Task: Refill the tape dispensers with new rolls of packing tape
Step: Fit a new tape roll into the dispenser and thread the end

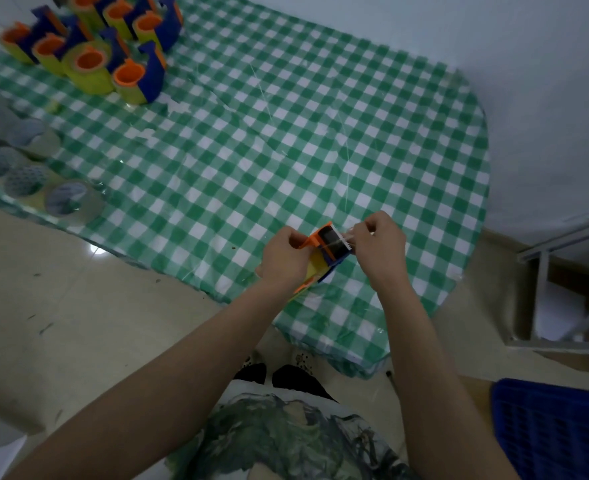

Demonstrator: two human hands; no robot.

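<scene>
While my left hand (284,259) grips the dispenser (324,249) just above the table (320,133) near its front edge, my right hand (381,247) pinches the tape end (350,234) at the teeth — I think, it's blurry. The loaded dispensers (92,46) stand back-left — several fresh rolls (37,168) to go.

Checked table (286,140): dispensers (92,64) far corner, seemingly clear tape rolls (68,202) left edge.
</scene>
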